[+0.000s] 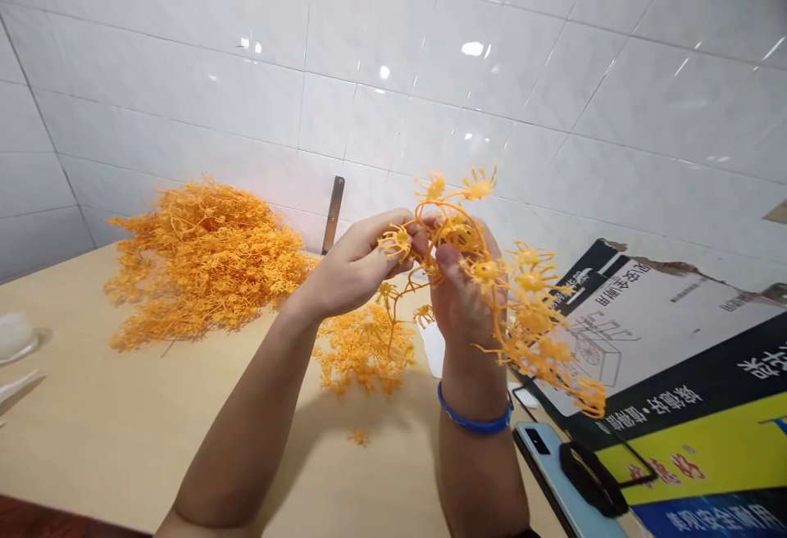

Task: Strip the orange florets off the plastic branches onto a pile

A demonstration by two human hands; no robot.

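Both hands hold an orange plastic branch (534, 302) in front of the tiled wall, with thin curved stems and spidery, flower-like pieces. My left hand (360, 263) is closed in a pinch at the branch's left side, next to one flower-like piece (397, 240). Stems cover part of my right hand (461, 308), which is closed round the branch with its thumb pressed on it; the rest of the branch droops to the right. Below the hands, a low pile of loose orange pieces (362, 353) lies on the table (344, 489).
A large heap of orange branches (209, 263) stands at the left against the wall. Behind my left hand, a metal strip (334, 214) leans upright. On the right are a printed cardboard box (664, 316) and a light-blue phone (553, 464). One loose orange piece (358, 437) lies near the front.
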